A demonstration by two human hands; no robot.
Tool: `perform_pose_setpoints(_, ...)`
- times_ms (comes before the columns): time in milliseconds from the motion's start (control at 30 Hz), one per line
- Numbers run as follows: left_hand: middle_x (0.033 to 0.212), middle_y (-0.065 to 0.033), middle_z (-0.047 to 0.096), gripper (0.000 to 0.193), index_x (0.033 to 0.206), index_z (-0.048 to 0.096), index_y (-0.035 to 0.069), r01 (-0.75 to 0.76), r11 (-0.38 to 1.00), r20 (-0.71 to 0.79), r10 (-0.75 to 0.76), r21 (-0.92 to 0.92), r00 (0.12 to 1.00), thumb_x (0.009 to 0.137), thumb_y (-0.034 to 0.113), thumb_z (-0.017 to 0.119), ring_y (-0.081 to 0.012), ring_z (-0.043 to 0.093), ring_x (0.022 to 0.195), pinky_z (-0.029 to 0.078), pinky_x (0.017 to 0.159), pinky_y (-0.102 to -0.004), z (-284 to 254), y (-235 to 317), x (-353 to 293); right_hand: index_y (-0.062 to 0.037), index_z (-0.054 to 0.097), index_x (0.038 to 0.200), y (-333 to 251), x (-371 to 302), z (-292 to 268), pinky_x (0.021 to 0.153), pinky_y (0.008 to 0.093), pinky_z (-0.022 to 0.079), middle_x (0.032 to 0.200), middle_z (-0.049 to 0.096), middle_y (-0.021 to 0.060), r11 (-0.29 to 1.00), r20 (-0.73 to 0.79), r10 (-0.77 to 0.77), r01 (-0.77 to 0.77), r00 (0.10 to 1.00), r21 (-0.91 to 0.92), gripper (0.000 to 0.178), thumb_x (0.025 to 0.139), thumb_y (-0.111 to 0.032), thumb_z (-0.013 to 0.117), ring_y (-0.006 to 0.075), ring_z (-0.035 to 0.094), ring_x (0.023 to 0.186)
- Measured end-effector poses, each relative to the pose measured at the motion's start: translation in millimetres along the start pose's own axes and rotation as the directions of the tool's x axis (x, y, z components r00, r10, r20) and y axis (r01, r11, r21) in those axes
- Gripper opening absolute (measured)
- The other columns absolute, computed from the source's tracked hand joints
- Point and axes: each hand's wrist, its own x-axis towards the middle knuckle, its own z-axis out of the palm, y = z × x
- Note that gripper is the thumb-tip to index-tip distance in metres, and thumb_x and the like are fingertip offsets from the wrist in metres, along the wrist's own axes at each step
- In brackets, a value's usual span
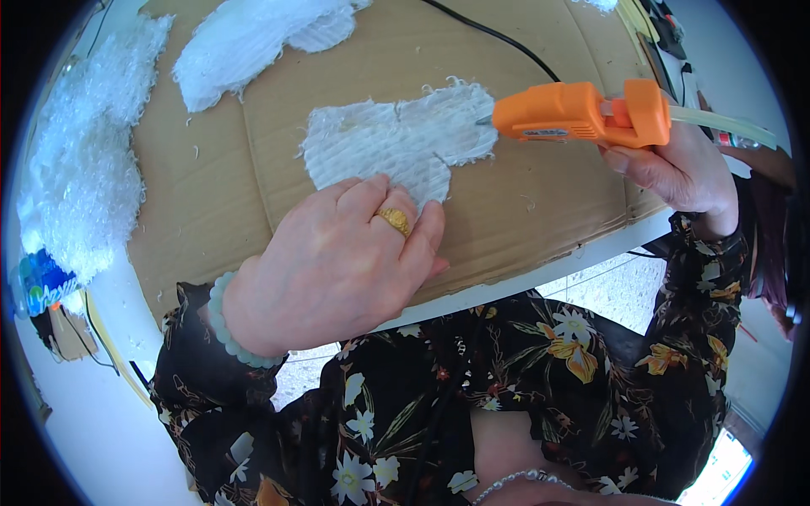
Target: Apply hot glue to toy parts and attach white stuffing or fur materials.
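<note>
An orange glue gun (553, 114) is gripped in my right hand (679, 173), a pale glue stick (717, 122) poking out of its back end. Its nozzle touches or hovers just over the right end of a white quilted fabric piece (371, 139) with frayed edges; I cannot tell which. My left hand (333, 253), with a gold ring and a pale green bead bracelet, presses the near edge of that fabric flat. Its fingers lie bent over the cloth, the tips partly hidden.
Brown cardboard (498, 228) covers the table under the work. Another white fabric piece (261, 42) lies at the far left, beside a heap of shiny white fluffy material (93, 152). A black cord (498, 34) runs behind the glue gun. A blue-labelled bottle (42, 282) is at the left edge.
</note>
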Motion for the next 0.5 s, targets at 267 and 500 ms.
perform_pose_setpoints(267,0.098,-0.0142,0.061,0.041,0.107,0.061,-0.001,-0.003,1.0,-0.003,0.003,0.025,1.0,0.074,0.021,0.072,-0.0319,0.062,0.091,0.053,0.076,-0.0396,-5.7,7.4,5.6,-0.0026,0.061,0.09,11.9,22.7,5.7,0.062,0.0457,0.045,0.066,0.058,0.0184,0.946,-0.234,-0.313,0.278,0.921,-0.168,0.033,0.087,-0.035,0.057,0.0393,0.057,0.067)
perform_pose_setpoints(500,0.096,-0.0156,0.063,0.042,0.106,0.061,-0.001,-0.014,0.999,0.031,0.013,0.029,0.999,0.073,0.022,0.073,-0.0328,0.063,0.09,0.053,0.077,-0.0402,-6.9,9.2,2.6,-0.002,0.055,0.106,-0.3,16.6,10.0,0.069,0.0432,0.047,0.082,0.061,0.018,0.966,-0.028,-0.146,0.136,0.989,-0.219,0.033,0.088,-0.03,0.055,0.0393,0.057,0.081)
